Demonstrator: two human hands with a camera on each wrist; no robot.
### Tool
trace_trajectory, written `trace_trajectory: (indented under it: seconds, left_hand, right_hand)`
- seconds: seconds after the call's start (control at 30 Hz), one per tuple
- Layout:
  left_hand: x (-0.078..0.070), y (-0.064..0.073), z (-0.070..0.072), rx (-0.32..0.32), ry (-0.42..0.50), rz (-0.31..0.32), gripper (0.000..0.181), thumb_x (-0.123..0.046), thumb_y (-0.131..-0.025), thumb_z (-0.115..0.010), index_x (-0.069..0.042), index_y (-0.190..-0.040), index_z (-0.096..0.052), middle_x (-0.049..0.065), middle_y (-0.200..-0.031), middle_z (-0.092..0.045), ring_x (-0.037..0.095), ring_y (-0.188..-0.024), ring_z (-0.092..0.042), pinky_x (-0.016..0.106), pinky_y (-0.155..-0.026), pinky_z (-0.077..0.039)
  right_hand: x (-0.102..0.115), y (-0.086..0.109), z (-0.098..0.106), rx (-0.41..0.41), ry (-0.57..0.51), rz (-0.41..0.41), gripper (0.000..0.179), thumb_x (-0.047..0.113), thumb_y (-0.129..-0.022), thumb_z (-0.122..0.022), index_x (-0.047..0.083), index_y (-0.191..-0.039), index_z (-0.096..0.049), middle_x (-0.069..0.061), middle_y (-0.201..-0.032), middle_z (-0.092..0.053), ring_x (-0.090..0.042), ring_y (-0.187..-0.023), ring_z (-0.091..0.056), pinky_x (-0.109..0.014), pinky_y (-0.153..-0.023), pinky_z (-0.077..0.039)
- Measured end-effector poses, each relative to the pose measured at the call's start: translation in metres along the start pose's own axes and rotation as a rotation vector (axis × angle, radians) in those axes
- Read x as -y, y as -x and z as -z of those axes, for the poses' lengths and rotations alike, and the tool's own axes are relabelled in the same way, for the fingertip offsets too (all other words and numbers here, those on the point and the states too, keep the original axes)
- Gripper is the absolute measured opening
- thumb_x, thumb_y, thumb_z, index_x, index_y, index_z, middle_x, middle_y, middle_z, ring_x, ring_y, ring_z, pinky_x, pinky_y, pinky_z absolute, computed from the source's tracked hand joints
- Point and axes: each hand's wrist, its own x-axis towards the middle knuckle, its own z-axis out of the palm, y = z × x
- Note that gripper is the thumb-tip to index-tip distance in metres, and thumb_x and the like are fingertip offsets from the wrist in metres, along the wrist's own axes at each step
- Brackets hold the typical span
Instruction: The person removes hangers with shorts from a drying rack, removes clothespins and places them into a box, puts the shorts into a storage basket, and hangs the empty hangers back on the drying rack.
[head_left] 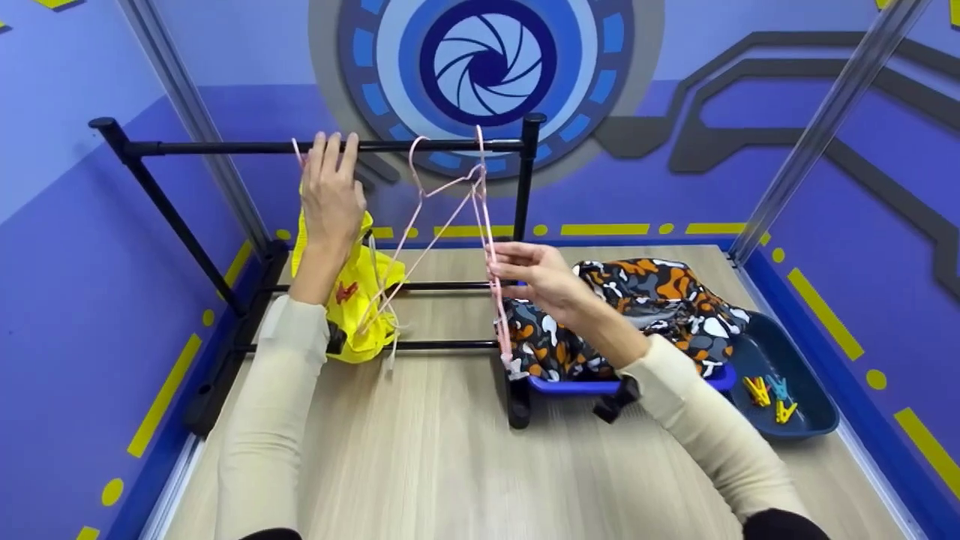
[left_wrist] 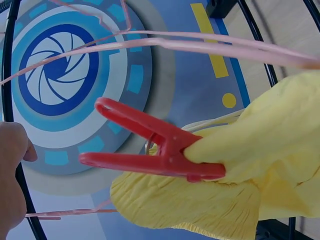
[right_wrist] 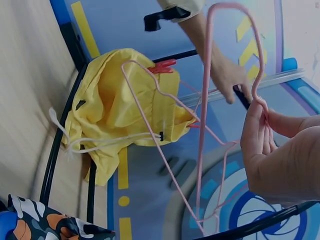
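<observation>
My left hand [head_left: 330, 199] rests on the black rail [head_left: 225, 148], fingers extended over it, beside a pink hanger hook [head_left: 297, 152]. Below it hangs a yellow garment with a drawstring [head_left: 360, 300]; a red clothespin [left_wrist: 160, 150] is clipped to its waistband in the left wrist view. My right hand [head_left: 544, 277] pinches one end of a pink wire hanger [head_left: 496, 300] between thumb and fingers, at the rail's right end. Another bare pink hanger [head_left: 415, 169] hangs between the hands. In the right wrist view, the held hanger's rounded end [right_wrist: 232, 6] extends past the fingertips.
A camouflage-patterned cloth [head_left: 660, 300] in orange, black, grey and white lies in a blue basket [head_left: 577, 387] right of the rack. Next to it, a dark tray [head_left: 814, 401] holds several yellow and blue clothespins [head_left: 780, 388]. The rack's black upright [head_left: 523, 187] stands beside the right hand.
</observation>
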Motion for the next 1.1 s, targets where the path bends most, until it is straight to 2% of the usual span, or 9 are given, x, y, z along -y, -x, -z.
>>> trace_trajectory:
  seconds: [0.2,0.43,0.67,0.83,1.0,1.1]
  left_hand:
    - [0.002,0.001,0.001,-0.014,-0.007,0.000,0.055,0.002,-0.097,-0.060,-0.010,-0.150,-0.051,0.017,-0.154,-0.050,0.036,-0.152,-0.035,0.049,-0.128,-0.022]
    - [-0.001,-0.001,-0.001,-0.020,-0.006,-0.007,0.055,0.001,-0.097,-0.059,-0.010,-0.150,-0.051,0.017,-0.154,-0.050,0.036,-0.152,-0.035,0.049,-0.128,-0.023]
    - [0.001,0.000,-0.004,-0.029,-0.003,-0.010,0.054,0.003,-0.097,-0.058,-0.010,-0.149,-0.053,0.019,-0.153,-0.052,0.037,-0.151,-0.037,0.049,-0.127,-0.024]
    - [0.000,-0.001,-0.003,-0.024,-0.006,-0.017,0.054,0.001,-0.098,-0.059,-0.011,-0.150,-0.051,0.018,-0.154,-0.051,0.036,-0.151,-0.037,0.048,-0.127,-0.026]
    - [0.001,0.000,-0.003,-0.026,-0.008,-0.016,0.055,0.001,-0.097,-0.060,-0.011,-0.150,-0.052,0.018,-0.154,-0.051,0.036,-0.151,-0.037,0.049,-0.126,-0.027]
    - [0.002,0.001,-0.004,-0.036,0.004,-0.010,0.055,0.003,-0.096,-0.060,-0.011,-0.149,-0.053,0.018,-0.154,-0.051,0.036,-0.151,-0.037,0.051,-0.126,-0.026]
  right_hand:
    - [-0.013,-0.022,-0.005,-0.074,0.027,0.052,0.046,-0.006,-0.097,-0.062,-0.008,-0.142,-0.053,0.000,-0.094,-0.072,-0.014,-0.084,-0.070,-0.029,-0.078,-0.062]
    - [-0.023,-0.043,-0.011,-0.132,0.019,0.049,0.044,-0.004,-0.097,-0.062,-0.004,-0.141,-0.056,0.000,-0.094,-0.072,-0.013,-0.083,-0.071,-0.026,-0.078,-0.062]
    - [-0.036,-0.058,-0.024,-0.136,0.111,0.119,0.041,-0.001,-0.099,-0.062,-0.005,-0.139,-0.058,0.001,-0.094,-0.072,-0.012,-0.082,-0.070,-0.026,-0.079,-0.062]
    - [-0.038,-0.064,-0.034,-0.130,0.158,0.125,0.039,0.002,-0.099,-0.062,-0.001,-0.138,-0.060,-0.002,-0.102,-0.071,-0.013,-0.085,-0.069,-0.029,-0.084,-0.061]
    - [-0.045,-0.068,-0.043,-0.097,0.152,0.126,0.040,-0.001,-0.100,-0.060,-0.002,-0.139,-0.059,-0.003,-0.097,-0.073,-0.013,-0.083,-0.067,-0.034,-0.086,-0.062]
    - [-0.051,-0.069,-0.048,-0.076,0.155,0.119,0.041,-0.002,-0.100,-0.058,-0.003,-0.141,-0.058,-0.010,-0.102,-0.074,-0.012,-0.082,-0.067,-0.035,-0.087,-0.062]
